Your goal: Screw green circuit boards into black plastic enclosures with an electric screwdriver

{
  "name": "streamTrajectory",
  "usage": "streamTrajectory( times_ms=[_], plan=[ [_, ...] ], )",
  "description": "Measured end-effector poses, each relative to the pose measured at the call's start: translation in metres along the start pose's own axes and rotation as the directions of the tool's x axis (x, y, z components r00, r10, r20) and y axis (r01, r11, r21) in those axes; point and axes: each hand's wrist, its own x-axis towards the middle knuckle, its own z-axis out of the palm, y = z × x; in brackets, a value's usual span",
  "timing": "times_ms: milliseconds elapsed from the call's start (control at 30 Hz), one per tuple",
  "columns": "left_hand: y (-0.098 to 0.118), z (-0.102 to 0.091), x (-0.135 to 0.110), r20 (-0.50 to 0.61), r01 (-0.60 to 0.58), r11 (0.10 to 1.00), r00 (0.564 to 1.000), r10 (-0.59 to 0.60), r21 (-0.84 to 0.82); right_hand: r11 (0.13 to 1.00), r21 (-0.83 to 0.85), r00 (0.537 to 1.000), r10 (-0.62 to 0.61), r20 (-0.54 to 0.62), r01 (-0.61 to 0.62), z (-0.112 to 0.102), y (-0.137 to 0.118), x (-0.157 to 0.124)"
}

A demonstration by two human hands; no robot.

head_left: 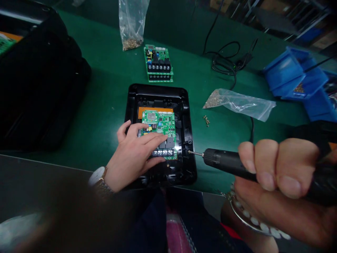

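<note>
A black plastic housing (190,168) lies near the front edge of the green table, its inside facing up. In it sits a green circuit board (170,123) with an orange board (142,111) partly showing behind. My left hand (137,147) rests over the circuit board, fingers spread, covering its left and middle part. My right hand (279,172) is wrapped round a black electric screwdriver (223,160). Its bit points left, and a small screw (189,151) appears to be at the tip, over the housing's right wall. Whether the tip touches the housing, I cannot tell.
More circuit boards (158,65) are stacked behind the housing. Bags of screws lie at the back (133,26) and right (237,102), with loose screws (206,121) nearby. Blue bins (286,73) and a black cable (223,66) are at right. Black housings (39,77) fill the left.
</note>
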Motion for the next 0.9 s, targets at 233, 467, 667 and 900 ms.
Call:
streamTrajectory(
  times_ms=[233,467,667,900],
  plan=[
    [-0.001,0.004,0.0,-0.029,0.016,1.0,0.999,-0.017,-0.013,0.998,0.033,0.998,0.058,-0.022,-0.058,0.008,0.006,-0.009],
    [-0.002,0.005,0.0,-0.046,0.015,0.999,0.999,-0.016,-0.032,0.996,0.003,0.996,0.094,-0.012,-0.094,0.015,0.005,-0.008],
    [-0.004,0.005,-0.003,-0.043,0.016,0.998,0.999,-0.018,-0.059,0.995,0.001,0.995,0.096,-0.022,-0.096,0.017,0.005,-0.009],
    [-0.003,0.002,-0.001,-0.023,0.025,0.996,0.999,-0.027,-0.084,0.998,-0.002,0.998,0.061,-0.024,-0.061,0.02,0.007,-0.008]
  ],
)
